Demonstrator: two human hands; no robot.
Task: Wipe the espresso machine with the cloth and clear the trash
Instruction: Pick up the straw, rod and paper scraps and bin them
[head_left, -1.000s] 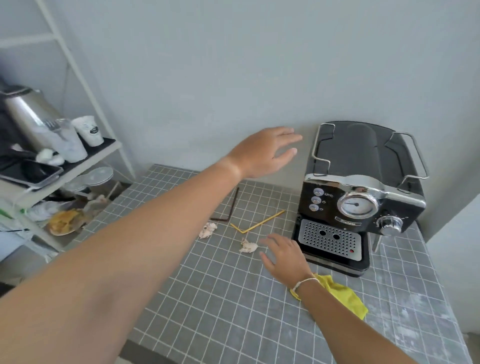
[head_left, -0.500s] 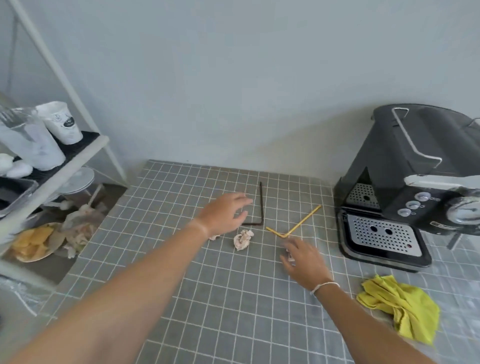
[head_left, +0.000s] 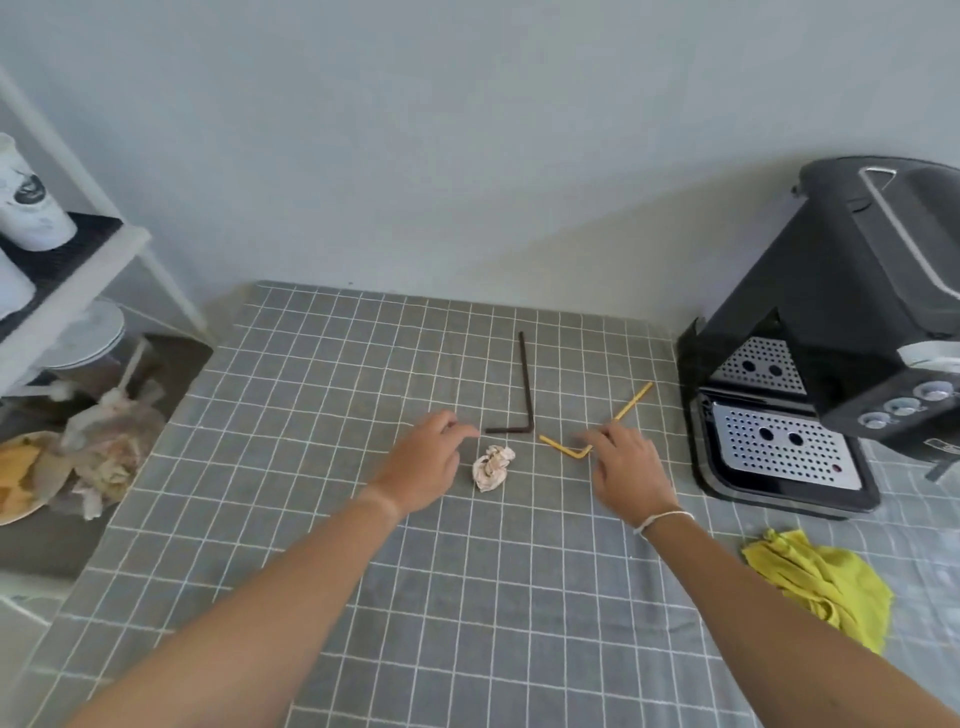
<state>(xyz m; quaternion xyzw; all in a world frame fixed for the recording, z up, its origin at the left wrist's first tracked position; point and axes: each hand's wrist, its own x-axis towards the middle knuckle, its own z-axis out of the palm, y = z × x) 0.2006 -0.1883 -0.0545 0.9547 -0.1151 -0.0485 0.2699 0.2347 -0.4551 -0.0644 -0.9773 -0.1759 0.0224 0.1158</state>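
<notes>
The black espresso machine (head_left: 831, 312) stands at the table's right, its metal drip tray (head_left: 779, 447) facing me. The yellow cloth (head_left: 821, 577) lies crumpled in front of it, untouched. A bent brown straw (head_left: 525, 395), a bent yellow straw (head_left: 631, 401) and a crumpled paper wad (head_left: 492, 466) lie mid-table. My left hand (head_left: 426, 460) hovers palm down just left of the wad, fingers apart, forefinger close to the brown straw's short end. My right hand (head_left: 623, 467) is palm down with fingertips on the yellow straw's bend; its palm side is hidden.
The table has a grey checked cover (head_left: 467, 597). At the left is a white shelf rack (head_left: 67, 260) holding a paper cup (head_left: 26, 202). Below it are a plate with food scraps (head_left: 21, 478) and crumpled wrappers (head_left: 104, 452). The wall is close behind.
My view swung left from the machine to the trash. My left hand came down from near the machine to beside the wad. My right hand slid up to the yellow straw, covering a second wad.
</notes>
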